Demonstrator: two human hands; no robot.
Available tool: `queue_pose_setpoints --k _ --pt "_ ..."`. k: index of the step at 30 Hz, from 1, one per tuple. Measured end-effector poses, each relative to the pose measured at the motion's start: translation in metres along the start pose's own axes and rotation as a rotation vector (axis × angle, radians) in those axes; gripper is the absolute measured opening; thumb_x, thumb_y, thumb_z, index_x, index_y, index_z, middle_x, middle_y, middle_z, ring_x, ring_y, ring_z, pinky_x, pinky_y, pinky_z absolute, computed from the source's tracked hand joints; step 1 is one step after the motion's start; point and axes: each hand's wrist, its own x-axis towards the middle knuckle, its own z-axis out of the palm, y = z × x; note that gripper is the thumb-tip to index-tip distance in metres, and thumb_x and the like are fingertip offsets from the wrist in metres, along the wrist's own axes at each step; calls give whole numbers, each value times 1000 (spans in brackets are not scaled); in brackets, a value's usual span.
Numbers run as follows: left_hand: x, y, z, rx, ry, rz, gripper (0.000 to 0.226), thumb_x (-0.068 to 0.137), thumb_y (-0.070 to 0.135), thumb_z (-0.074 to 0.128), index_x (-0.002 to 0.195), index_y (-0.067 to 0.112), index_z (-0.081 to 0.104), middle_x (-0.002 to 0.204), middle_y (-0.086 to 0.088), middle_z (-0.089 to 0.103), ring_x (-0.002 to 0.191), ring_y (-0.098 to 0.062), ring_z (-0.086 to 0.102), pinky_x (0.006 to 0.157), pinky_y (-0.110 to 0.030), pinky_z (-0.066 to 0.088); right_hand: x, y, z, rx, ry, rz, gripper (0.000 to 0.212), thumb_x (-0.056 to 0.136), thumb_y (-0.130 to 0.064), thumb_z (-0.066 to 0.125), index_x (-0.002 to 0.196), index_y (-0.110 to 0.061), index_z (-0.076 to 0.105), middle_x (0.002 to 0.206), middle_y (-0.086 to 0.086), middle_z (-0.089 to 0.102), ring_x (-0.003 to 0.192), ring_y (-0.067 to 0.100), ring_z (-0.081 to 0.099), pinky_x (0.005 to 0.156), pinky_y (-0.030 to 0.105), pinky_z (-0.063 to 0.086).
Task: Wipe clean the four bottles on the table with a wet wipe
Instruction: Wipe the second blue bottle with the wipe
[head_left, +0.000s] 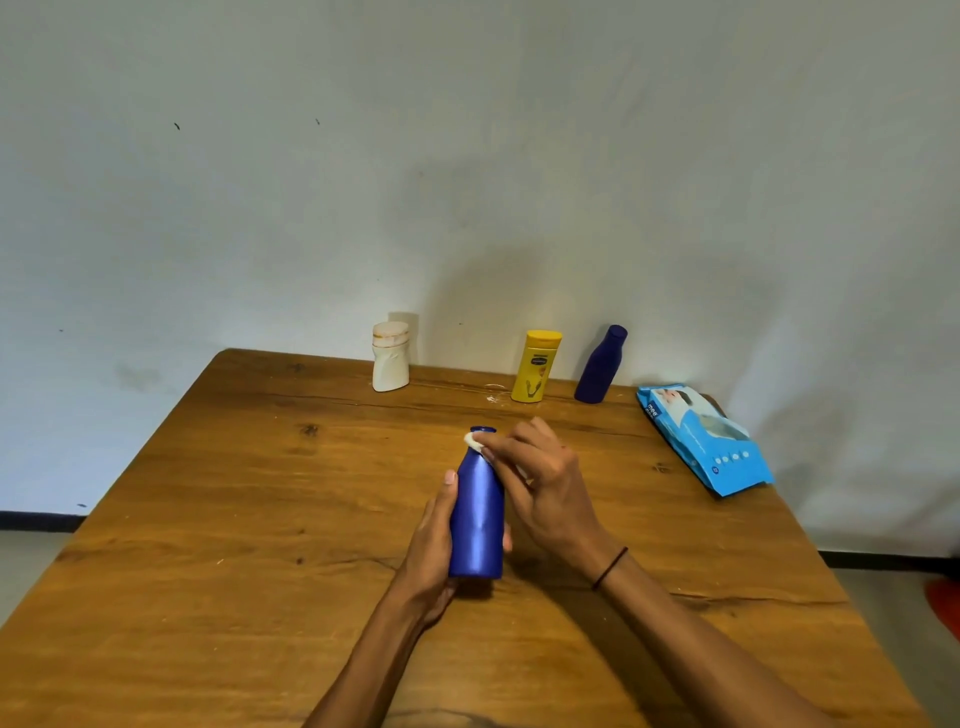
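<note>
**Blue bottle held upright, wipe at its neck**

Blue bottle stands in my left hand, fingers curled round its lower body, thumb up its side; its long axis runs upright, mouth pointing away from me toward the wall. My right hand pinches a small white wet wipe against the neck. Below lies the wooden table. Along its far edge stand a white bottle, a yellow bottle and a dark blue bottle, all upright. A blue wipes pack lies flat at right.
</note>
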Motion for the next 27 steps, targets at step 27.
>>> queue_pose_setpoints --k 27 --pt "9 -2 -11 223 160 10 57 103 61 41 126 15 67 107 -15 77 88 -23 73 73 -31 57 -19 -26 16 413 148 325 24 102 -15 66 119 -27 76 99 -11 73 94 19 67 80 36 55"
